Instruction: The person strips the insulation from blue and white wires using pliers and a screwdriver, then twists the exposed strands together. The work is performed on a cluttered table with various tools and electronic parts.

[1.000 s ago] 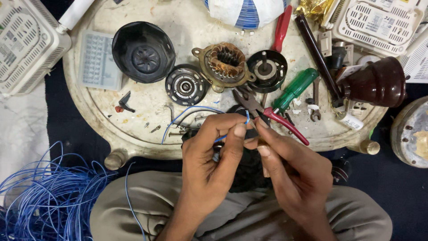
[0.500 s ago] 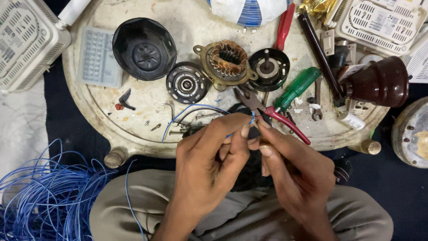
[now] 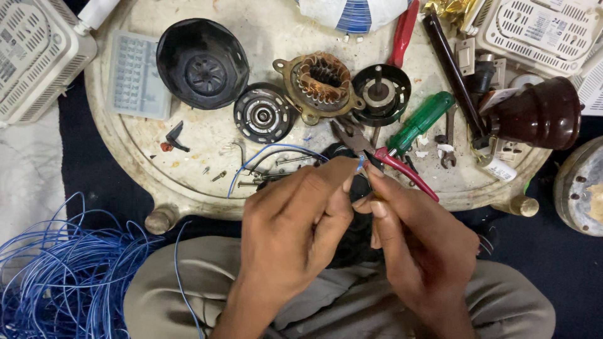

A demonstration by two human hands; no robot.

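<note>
While the left hand (image 3: 295,232) and right hand (image 3: 421,242) meet fingertip to fingertip, both pinch the end of a thin blue insulated wire (image 3: 360,164) between them. Left of the left hand lies a tangled heap of blue wire (image 3: 56,276). Just beyond the fingertips rest red-handled pliers (image 3: 383,157) on the round cream tabletop (image 3: 132,144). Farther off sit a green-handled screwdriver (image 3: 419,122), a copper-wound motor stator (image 3: 320,85) and a black round motor housing (image 3: 202,63).

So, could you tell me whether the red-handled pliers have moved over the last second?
No. The red-handled pliers lie where they did, jaws by the copper-wound stator, beside the green-handled screwdriver.
</note>
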